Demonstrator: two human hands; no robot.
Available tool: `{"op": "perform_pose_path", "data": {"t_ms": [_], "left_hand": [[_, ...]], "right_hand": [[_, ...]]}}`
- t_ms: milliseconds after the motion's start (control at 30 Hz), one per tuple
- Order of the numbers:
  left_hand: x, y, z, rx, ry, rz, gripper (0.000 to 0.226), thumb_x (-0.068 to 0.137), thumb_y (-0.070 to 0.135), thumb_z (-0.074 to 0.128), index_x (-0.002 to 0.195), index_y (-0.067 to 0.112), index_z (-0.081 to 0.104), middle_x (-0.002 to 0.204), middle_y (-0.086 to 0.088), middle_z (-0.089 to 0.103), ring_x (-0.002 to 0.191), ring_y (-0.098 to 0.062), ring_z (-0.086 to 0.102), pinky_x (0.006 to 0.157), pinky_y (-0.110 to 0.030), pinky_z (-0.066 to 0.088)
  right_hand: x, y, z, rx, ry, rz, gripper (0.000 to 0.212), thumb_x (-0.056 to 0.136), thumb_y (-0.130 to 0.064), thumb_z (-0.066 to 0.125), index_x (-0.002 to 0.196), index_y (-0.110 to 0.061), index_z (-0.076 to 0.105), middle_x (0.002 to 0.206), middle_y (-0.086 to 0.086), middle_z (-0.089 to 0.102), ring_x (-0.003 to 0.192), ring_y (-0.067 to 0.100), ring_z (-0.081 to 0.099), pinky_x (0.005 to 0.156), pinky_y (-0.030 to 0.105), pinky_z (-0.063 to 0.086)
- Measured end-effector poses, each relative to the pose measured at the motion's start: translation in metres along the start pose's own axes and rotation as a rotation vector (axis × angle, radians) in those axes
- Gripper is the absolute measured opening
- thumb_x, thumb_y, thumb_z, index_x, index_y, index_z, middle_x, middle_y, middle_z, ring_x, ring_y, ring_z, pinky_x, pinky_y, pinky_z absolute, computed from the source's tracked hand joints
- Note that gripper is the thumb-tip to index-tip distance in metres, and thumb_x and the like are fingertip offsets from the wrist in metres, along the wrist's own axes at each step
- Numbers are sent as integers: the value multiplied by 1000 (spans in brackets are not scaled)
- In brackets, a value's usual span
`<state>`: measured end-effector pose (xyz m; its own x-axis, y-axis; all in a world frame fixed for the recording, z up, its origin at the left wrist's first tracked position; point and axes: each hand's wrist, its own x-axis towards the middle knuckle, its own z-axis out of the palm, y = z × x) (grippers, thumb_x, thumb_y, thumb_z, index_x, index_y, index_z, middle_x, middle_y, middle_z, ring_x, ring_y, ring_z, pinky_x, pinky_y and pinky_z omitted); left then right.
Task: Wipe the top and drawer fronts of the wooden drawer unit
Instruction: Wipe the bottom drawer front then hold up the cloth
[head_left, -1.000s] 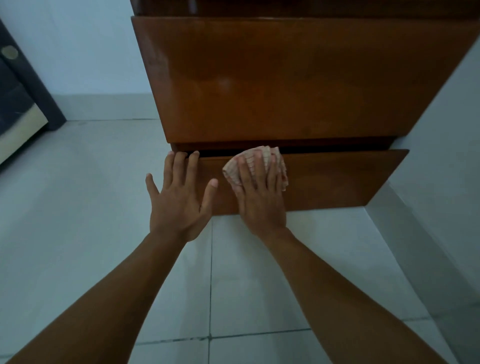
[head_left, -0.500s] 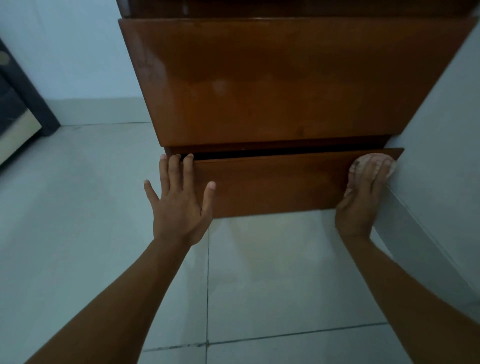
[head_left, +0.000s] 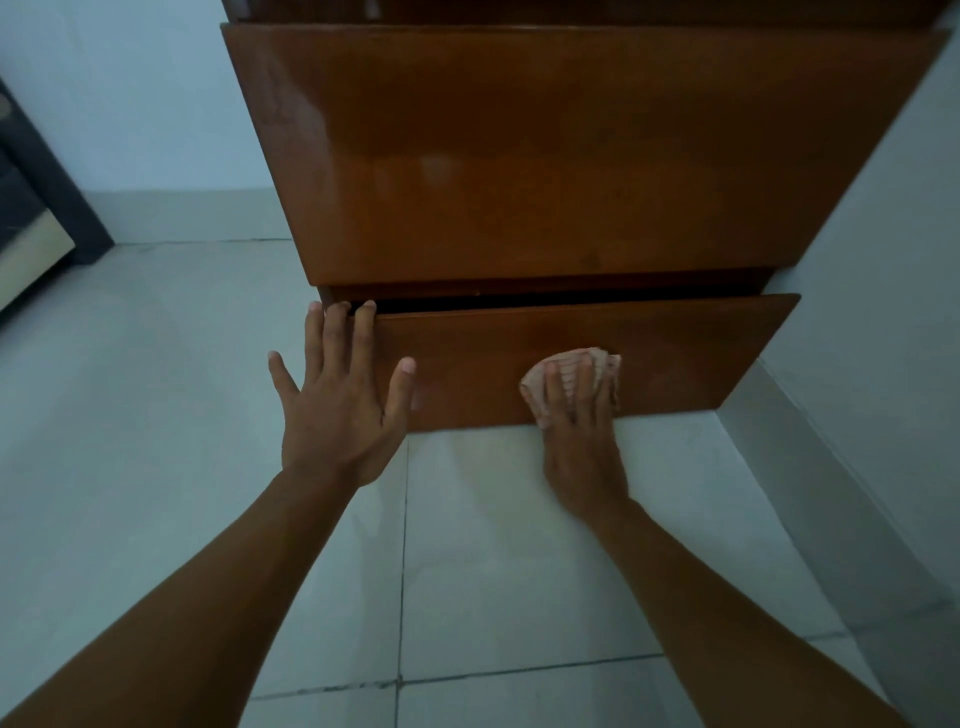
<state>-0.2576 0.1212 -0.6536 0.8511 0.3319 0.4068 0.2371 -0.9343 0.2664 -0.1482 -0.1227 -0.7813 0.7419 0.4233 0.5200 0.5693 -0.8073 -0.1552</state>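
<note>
The glossy brown wooden drawer unit (head_left: 545, 156) fills the upper middle of the head view. Its bottom drawer front (head_left: 675, 353) stands slightly ajar, with a dark gap along its top edge. My left hand (head_left: 337, 405) lies flat with fingers spread on the left end of that front, fingertips at the gap. My right hand (head_left: 576, 415) presses a crumpled pale pink checked cloth (head_left: 602, 366) against the lower middle of the same front. The unit's top is out of view.
Pale tiled floor (head_left: 493, 545) spreads under my arms. A white wall (head_left: 883, 234) with a skirting runs close along the unit's right side. A dark piece of furniture (head_left: 31, 208) stands at the far left.
My right hand slid the cloth from the drawer front's middle to its right end, then back left and lower. My left hand stayed on the left end.
</note>
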Motion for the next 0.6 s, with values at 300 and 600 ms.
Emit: {"op": "perform_pose_path", "data": {"t_ms": [300, 600], "left_hand": [[1, 2, 4, 5, -3, -8, 75, 98, 66, 15, 158, 22, 16, 168, -5, 10, 156, -26, -2, 118, -70, 7], [2, 4, -4, 7, -73, -24, 79, 96, 70, 10, 160, 24, 8, 170, -2, 1, 156, -24, -9, 117, -71, 1]], "right_hand": [[0, 96, -34, 91, 118, 481, 82, 97, -4, 48, 158, 3, -8, 163, 35, -15, 151, 56, -4, 122, 55, 27], [13, 90, -62, 276, 382, 672, 87, 86, 10, 55, 162, -5, 15, 170, 15, 13, 157, 31, 13, 120, 12, 0]]}}
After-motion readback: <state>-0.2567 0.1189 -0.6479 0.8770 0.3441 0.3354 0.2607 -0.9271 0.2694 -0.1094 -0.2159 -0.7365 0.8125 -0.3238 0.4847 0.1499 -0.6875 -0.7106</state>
